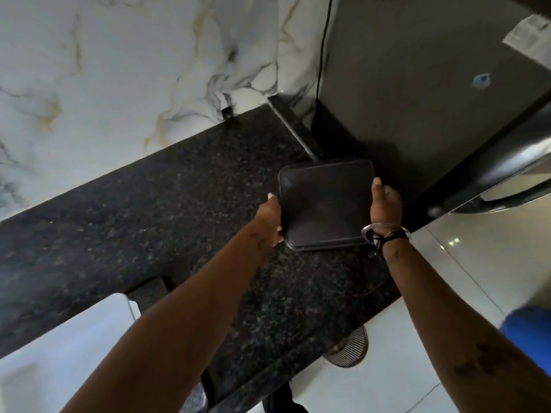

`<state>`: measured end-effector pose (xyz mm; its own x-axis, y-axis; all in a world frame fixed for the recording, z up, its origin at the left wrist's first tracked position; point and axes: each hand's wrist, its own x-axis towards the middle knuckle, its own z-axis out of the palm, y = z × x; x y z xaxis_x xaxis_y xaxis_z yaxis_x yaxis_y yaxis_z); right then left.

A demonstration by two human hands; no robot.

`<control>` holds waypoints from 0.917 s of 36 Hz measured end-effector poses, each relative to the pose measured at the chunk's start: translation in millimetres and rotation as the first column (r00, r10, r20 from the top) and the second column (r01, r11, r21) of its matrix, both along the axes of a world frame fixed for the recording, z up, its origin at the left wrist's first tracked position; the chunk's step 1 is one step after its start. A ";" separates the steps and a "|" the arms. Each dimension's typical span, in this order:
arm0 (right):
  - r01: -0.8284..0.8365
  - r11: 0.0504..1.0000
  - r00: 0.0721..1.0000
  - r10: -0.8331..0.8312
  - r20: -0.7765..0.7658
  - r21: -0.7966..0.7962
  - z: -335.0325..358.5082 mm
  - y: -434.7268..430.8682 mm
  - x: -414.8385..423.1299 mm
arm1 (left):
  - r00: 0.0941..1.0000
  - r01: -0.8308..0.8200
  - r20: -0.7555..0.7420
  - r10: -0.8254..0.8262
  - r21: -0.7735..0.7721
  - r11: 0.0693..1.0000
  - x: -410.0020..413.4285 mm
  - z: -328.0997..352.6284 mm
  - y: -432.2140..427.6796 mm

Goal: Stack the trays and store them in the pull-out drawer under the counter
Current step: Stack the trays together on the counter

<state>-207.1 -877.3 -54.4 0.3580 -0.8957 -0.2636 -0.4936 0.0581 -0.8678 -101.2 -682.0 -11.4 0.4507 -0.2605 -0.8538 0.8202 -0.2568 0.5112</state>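
Observation:
A dark rectangular tray (pixel 326 204) with rounded corners sits low over the black speckled granite counter (pixel 149 219), near its right end. A second rim seems to show under its near edge, so it may be a stack. My left hand (pixel 271 217) grips the tray's left edge, thumb on top. My right hand (pixel 384 204) holds the right edge and wears a metal bangle and a dark band at the wrist. The drawer under the counter is not visible.
A dark fridge side (pixel 417 84) stands right behind the tray, with its steel door and handle (pixel 507 186) to the right. A marble-patterned wall (pixel 119 70) backs the counter. A black cable (pixel 323 49) hangs down. A metal floor drain (pixel 348 350) lies on white tiles.

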 end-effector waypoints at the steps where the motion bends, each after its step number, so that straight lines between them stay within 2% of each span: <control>1: 0.038 0.999 0.997 -0.037 0.070 -0.008 8.0 6.7 0.8 | 0.999 -0.031 0.017 0.031 -0.001 1.000 2.6 -1.1 4.2; 3: 0.142 0.989 0.961 -0.144 0.237 0.026 26.8 25.7 4.1 | 0.993 -0.084 0.093 0.078 0.060 0.995 5.3 3.4 15.0; 5: 0.191 0.974 0.902 -0.225 0.369 0.125 45.0 48.4 9.4 | 0.970 -0.174 0.188 0.152 0.110 0.979 4.6 14.0 34.7; 7: 0.185 0.957 0.827 -0.275 0.490 0.225 65.1 70.2 14.9 | 0.947 -0.265 0.195 0.255 0.028 0.964 1.6 29.0 64.9; 10: 0.076 0.954 0.721 -0.253 0.645 0.290 92.2 100.8 21.6 | 0.936 -0.307 0.109 0.335 -0.213 0.928 -1.0 52.9 128.3; 14: -0.221 0.950 0.677 -0.014 0.736 0.221 112.5 156.2 30.9 | 0.934 -0.269 0.124 0.337 -0.377 0.886 -6.6 74.5 216.2; 17: -0.336 0.932 0.711 0.157 0.686 0.134 107.9 203.3 34.5 | 0.893 -0.304 0.236 0.384 -0.314 0.899 -18.9 82.9 273.8; 18: -0.383 0.906 0.723 0.172 0.669 0.181 104.9 218.2 34.2 | 0.865 -0.338 0.291 0.409 -0.265 0.903 -22.9 82.4 291.7; 20: -0.514 0.794 0.746 0.227 0.626 0.325 104.6 246.8 32.3 | 0.811 -0.407 0.366 0.456 -0.207 0.890 -33.6 80.6 326.6; 21: -0.596 0.721 0.733 0.309 0.606 0.353 104.8 260.1 30.7 | 0.790 -0.426 0.394 0.470 -0.198 0.883 -40.5 80.0 343.0; 23: -0.723 0.636 0.671 0.556 0.491 0.269 102.7 286.7 25.2 | 0.748 -0.454 0.444 0.493 -0.200 0.868 -57.5 77.8 375.5; 25: -0.769 0.634 0.626 0.724 0.289 0.077 96.8 313.9 18.2 | 0.690 -0.480 0.547 0.474 -0.144 0.866 -74.3 73.4 409.3; 26: -0.794 0.608 0.592 0.780 0.204 -0.017 92.3 327.9 13.7 | 0.664 -0.476 0.621 0.416 -0.077 0.876 -81.9 69.5 425.9; 28: -0.831 0.546 0.539 0.837 0.093 -0.102 85.9 360.8 6.3 | 0.662 -0.440 0.715 0.224 0.129 0.889 -95.4 57.6 459.9; 31: -0.858 0.502 0.510 0.858 -0.063 -0.108 72.7 405.6 2.4 | 0.714 -0.377 0.693 -0.096 0.496 0.782 -106.5 37.4 503.6; 33: -0.868 0.488 0.496 0.847 -0.191 -0.091 63.4 434.4 4.6 | 0.753 -0.341 0.633 -0.183 0.612 0.714 -108.3 26.5 524.7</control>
